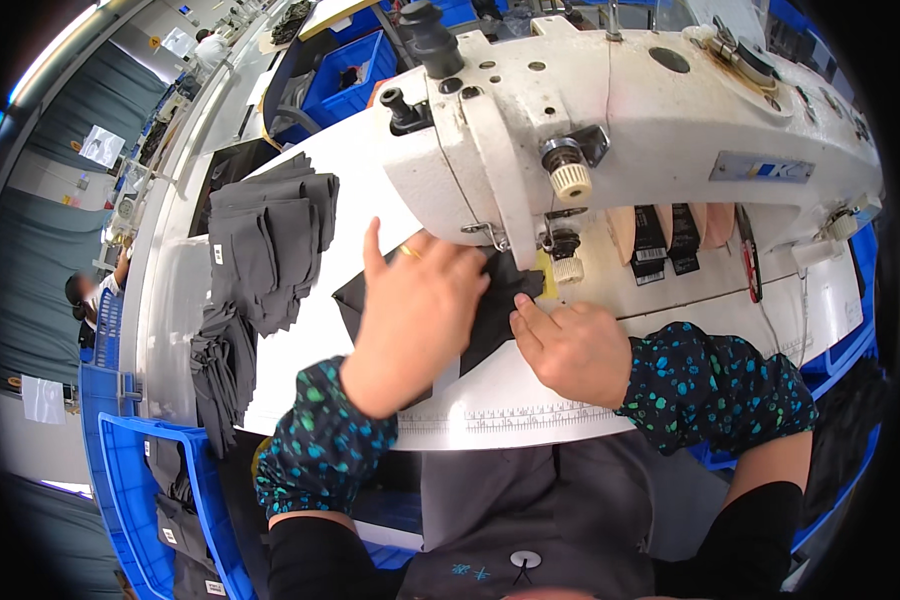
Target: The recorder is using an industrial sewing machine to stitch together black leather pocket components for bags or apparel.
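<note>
Dark grey fabric [492,325] lies under the head of a white sewing machine [450,170], by the presser foot and needle area. My left hand [420,310] rests palm down on this fabric, left of the needle, one finger stretched out to the side and a ring on another. At the fabric's right edge, just in front of the needle area, my right hand [572,345] is closed, thumb and forefinger pinching the fabric. A small yellow piece [548,277] shows beside the right fingertips. The machine head hides part of the fabric.
Stacked dark grey fabric pieces [270,235] lie at the left of the white table. Red-handled snips [748,255] and black labels [650,245] sit on the machine bed at right. A blue crate [120,450] stands lower left; a ruler strip [510,415] runs along the front edge.
</note>
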{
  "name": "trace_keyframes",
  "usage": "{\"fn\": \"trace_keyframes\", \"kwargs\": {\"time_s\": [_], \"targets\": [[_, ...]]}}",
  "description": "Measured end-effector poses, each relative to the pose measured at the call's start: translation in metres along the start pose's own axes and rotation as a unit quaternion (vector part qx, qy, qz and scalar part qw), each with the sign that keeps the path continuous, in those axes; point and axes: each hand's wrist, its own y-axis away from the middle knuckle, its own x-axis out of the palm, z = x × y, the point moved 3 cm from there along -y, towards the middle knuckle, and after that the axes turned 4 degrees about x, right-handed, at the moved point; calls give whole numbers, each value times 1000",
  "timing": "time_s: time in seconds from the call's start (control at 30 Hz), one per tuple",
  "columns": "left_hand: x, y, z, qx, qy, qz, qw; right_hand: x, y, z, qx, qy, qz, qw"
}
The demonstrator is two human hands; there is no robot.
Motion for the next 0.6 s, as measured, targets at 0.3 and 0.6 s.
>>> {"fn": "trace_keyframes", "kwargs": {"time_s": [0.3,0.6], "targets": [[46,34,-8,104,62,-40,992,-5,7,11,-2,-6,7,1000],[52,23,1,103,87,-50,990,1,3,4,9,6,12,1000]]}}
